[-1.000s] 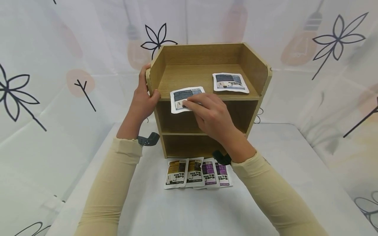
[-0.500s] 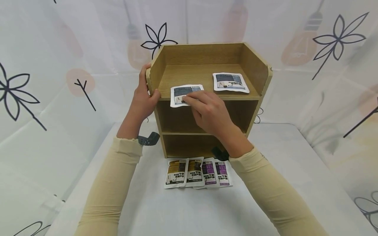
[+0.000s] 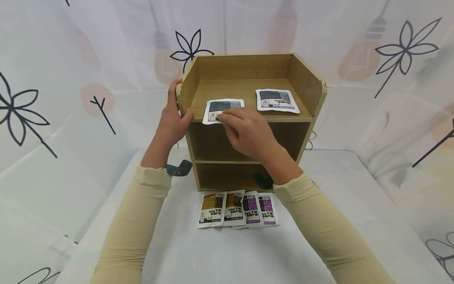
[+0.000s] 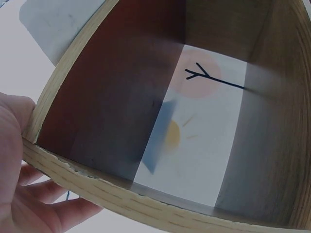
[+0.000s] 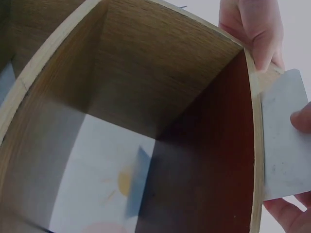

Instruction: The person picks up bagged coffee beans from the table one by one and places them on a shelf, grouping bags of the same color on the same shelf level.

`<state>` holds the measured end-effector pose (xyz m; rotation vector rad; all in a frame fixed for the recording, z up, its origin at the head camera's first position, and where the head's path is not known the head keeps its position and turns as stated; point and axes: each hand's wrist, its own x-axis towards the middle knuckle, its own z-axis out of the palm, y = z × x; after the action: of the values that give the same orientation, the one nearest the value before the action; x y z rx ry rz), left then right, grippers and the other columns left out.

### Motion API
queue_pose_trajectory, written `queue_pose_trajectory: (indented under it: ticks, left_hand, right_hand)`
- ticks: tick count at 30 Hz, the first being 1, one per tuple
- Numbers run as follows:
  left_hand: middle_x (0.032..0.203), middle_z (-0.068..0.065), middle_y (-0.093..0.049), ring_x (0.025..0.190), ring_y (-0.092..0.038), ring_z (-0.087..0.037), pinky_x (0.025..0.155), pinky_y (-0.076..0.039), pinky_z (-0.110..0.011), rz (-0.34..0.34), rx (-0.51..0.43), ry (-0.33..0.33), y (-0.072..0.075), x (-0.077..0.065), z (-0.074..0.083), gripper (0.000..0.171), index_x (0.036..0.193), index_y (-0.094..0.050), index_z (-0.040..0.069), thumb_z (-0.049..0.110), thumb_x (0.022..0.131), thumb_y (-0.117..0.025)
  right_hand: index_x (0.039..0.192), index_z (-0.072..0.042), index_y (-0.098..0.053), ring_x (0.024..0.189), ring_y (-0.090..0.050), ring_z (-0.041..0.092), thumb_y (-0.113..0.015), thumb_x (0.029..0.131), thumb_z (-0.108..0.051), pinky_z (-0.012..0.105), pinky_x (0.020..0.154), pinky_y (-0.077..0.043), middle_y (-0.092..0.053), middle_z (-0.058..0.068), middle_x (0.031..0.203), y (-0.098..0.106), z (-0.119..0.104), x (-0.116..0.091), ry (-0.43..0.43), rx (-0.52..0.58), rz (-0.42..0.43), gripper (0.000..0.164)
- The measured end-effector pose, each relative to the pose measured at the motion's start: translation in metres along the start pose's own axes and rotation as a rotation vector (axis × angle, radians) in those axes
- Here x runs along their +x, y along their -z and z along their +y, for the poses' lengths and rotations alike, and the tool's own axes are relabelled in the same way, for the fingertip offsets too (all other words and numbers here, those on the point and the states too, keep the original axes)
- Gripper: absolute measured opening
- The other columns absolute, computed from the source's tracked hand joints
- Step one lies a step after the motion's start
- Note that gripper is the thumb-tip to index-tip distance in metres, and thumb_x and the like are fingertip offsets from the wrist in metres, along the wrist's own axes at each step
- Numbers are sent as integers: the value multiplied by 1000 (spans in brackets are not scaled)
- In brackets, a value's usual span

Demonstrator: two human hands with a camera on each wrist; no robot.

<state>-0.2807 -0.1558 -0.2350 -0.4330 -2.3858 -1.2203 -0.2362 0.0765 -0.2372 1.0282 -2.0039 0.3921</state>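
Observation:
My left hand [image 3: 173, 121] grips the front of the left side panel of a small wooden shelf unit [image 3: 244, 59], near the top board. In the left wrist view, fingers of that hand [image 4: 14, 165] wrap around the panel's edge. My right hand [image 3: 250, 130] pinches a white sachet with a dark blue label [image 3: 227, 103] over the front left of the top board. In the right wrist view, the sachet's plain back [image 5: 282, 145] sits at the board's edge, thumb and fingers on either side. A matching blue sachet [image 3: 276, 100] lies at the top board's right.
On the white table [image 3: 213, 256], in front of the unit, several sachets overlap in a row: two gold-labelled ones [image 3: 212, 211] at left and two purple-labelled ones [image 3: 267, 209] at right. Two lower compartments [image 3: 220, 175] face forward. A patterned cloth [image 3: 88, 47] hangs behind.
My right hand has moved the pinched blue sachet slightly up and back, further over the top board, and the sachet lies flatter. My left hand has stayed on the side panel.

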Motion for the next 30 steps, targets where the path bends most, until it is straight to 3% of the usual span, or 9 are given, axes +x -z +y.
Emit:
queue_pose_trajectory:
  ticks: [12, 21, 30]
  left_hand:
    - [141, -9, -43, 114, -52, -27, 95, -46, -46, 4, 6, -11, -1, -2, 0, 75, 145, -10, 53, 16, 91, -47]
    - [143, -8, -42, 117, -51, -27, 96, -46, -47, 0, 4, -3, -1, -2, 0, 75, 144, -9, 55, 16, 91, -47]
    - [141, -9, -44, 115, -52, -26, 96, -46, -46, 9, 10, -9, -1, 0, -1, 75, 144, -10, 54, 16, 91, -47]
  right_hand:
    - [120, -9, -68, 111, -64, 26, -58, 94, -20, 40, 98, -49, -68, 10, 120, 2, 5, 8, -98, 5, -191, 29]
    - [130, -14, -62, 124, -57, 25, -52, 98, -24, 42, 105, -43, -60, 7, 134, 8, 9, 18, -211, 16, -400, 35]
    - [130, -12, -61, 127, -54, 23, -49, 99, -20, 41, 106, -42, -60, 6, 135, 7, 14, 30, -241, 31, -453, 34]
